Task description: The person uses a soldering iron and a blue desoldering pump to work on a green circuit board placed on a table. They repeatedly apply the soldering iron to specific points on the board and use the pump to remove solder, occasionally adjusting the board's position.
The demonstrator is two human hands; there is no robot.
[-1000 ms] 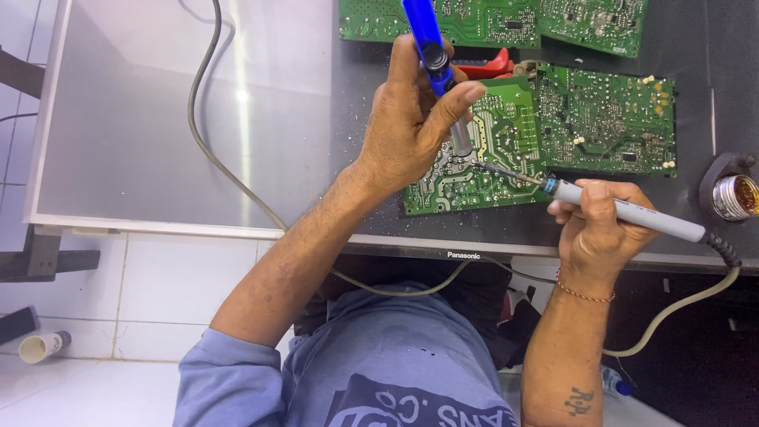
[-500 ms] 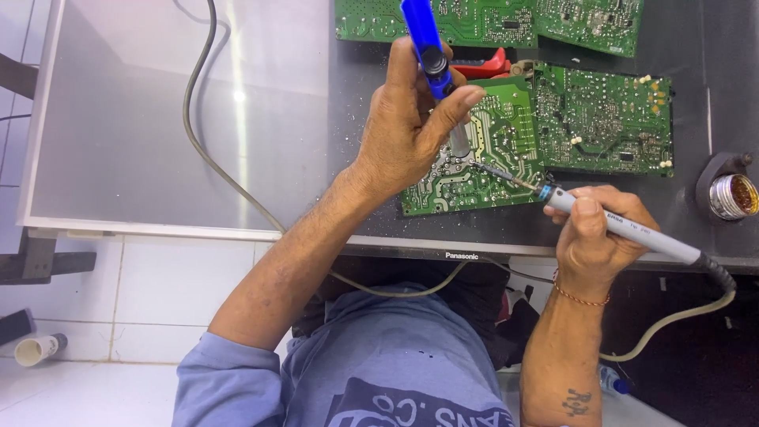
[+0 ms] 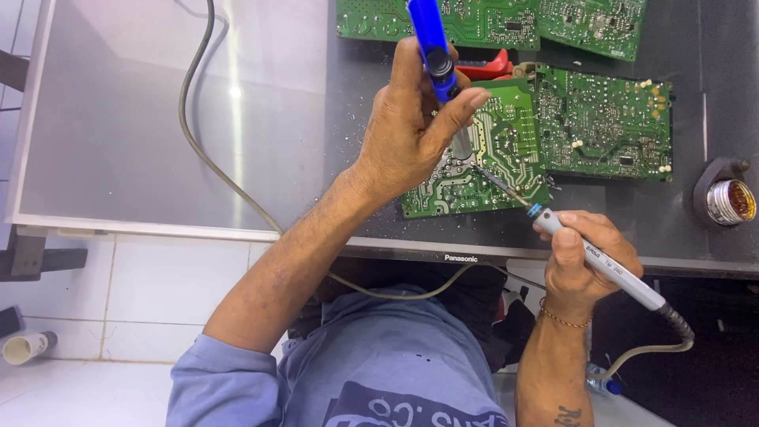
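Having slid lower, the right hand (image 3: 581,257) is gripping a soldering iron (image 3: 601,265), tip touching the circuit board (image 3: 490,150) beside the left hand (image 3: 411,126), which is clasping a blue desoldering pump (image 3: 428,39).

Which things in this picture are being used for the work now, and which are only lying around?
In use:
left hand holding blue desoldering pump
right hand holding soldering iron
green circuit board under the tip

Lying about:
other green boards
red-handled tool
tip-cleaner pot
grey cable
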